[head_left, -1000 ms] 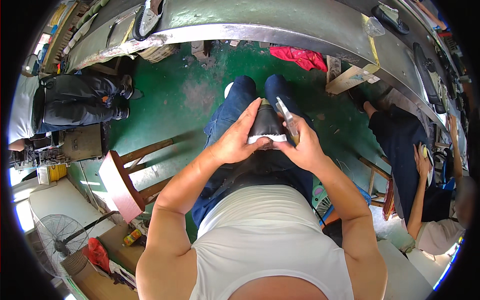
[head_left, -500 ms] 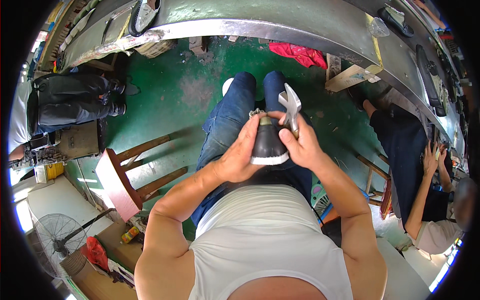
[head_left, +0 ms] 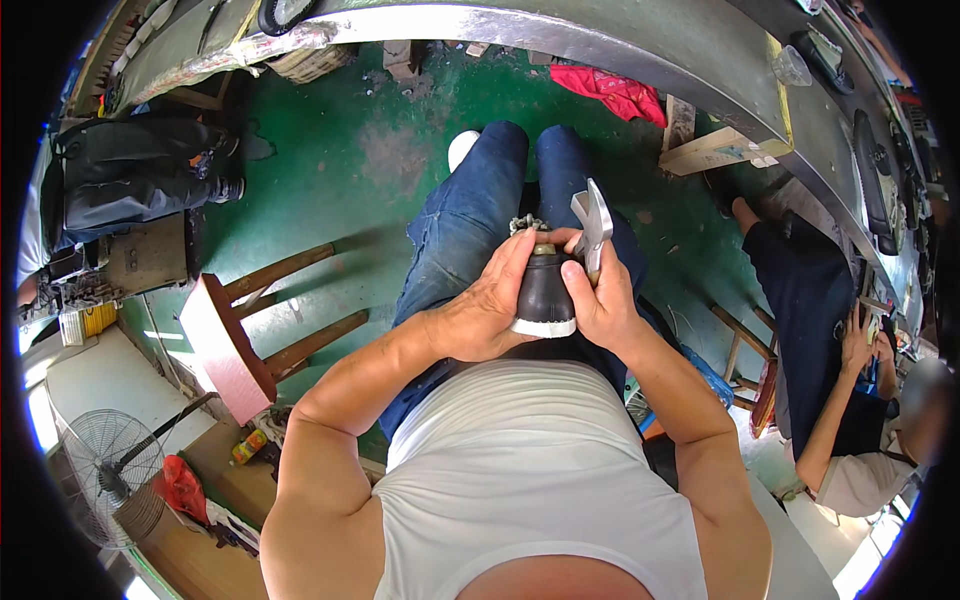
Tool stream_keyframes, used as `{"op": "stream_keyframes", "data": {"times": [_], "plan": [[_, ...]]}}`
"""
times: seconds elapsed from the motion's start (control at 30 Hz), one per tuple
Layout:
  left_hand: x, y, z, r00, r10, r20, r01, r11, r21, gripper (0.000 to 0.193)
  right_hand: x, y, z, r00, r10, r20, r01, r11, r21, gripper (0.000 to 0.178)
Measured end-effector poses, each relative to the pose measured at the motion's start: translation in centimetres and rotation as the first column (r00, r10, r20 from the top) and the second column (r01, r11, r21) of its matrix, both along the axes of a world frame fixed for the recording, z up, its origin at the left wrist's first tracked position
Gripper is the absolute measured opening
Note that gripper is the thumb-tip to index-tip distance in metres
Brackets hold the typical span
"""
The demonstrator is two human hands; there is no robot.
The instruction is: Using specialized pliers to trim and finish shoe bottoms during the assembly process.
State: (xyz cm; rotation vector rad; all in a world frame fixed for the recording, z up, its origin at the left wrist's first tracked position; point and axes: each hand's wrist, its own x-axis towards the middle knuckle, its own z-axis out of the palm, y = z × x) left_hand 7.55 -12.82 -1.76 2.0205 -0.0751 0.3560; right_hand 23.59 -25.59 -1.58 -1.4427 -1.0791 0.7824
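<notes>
A black shoe upper, drawn over a form with a white lower edge, is held over my lap. Its white edge points toward my body, and a tan part and a rough grey-white bunch show at the far end. My left hand is wrapped round its left side. In my right hand is a claw hammer with its metal head up. My right thumb presses the right side of the shoe upper while those fingers keep the hammer; most of the handle is hidden.
A long metal-edged bench curves across the front, with black shoe soles at its right. A wooden stool stands left, a wire fan behind it. A co-worker sits at right; another person's dark trousers show at left.
The shoe upper has tilted, so its black side looks shorter and the tan part shows more. Both hands stay on it. My view has shifted slightly, with the bench higher in the picture.
</notes>
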Motion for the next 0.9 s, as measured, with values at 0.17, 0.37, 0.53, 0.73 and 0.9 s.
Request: {"op": "stream_keyframes", "data": {"times": [0.17, 0.37, 0.53, 0.73, 0.9], "plan": [[-0.2, 0.7, -1.0, 0.999, 0.027, -0.041, -0.028, 0.999, -0.024, 0.123, 2.4, 0.8, 0.3, 0.988, 0.151, 0.031, -0.148, 0.987, -0.068, 0.053], [0.9, 2.6, -2.2, 0.994, 0.035, -0.108, -0.033, 0.999, 0.023, 0.120, 3.3, 3.0, 5.0, 0.919, 0.288, 0.269, -0.155, 0.891, -0.426, 0.089], [1.1, 0.8, -4.8, 0.917, 0.367, -0.153, -0.370, 0.929, 0.008, 0.122, 3.6, 4.3, 5.0, 0.924, 0.199, 0.327, -0.038, 0.897, -0.440, 0.085], [2.1, 1.5, -4.9, 0.875, 0.286, -0.391, -0.451, 0.773, -0.446, 0.106, 4.2, 4.8, 3.8, 0.970, -0.012, 0.243, 0.108, 0.916, -0.386, 0.079], [3.7, 1.6, -3.3, 0.915, 0.305, -0.263, -0.402, 0.664, -0.630, 0.077, 4.2, 1.4, -3.6, 0.979, -0.146, -0.144, 0.103, 0.958, -0.268, 0.051]]}}
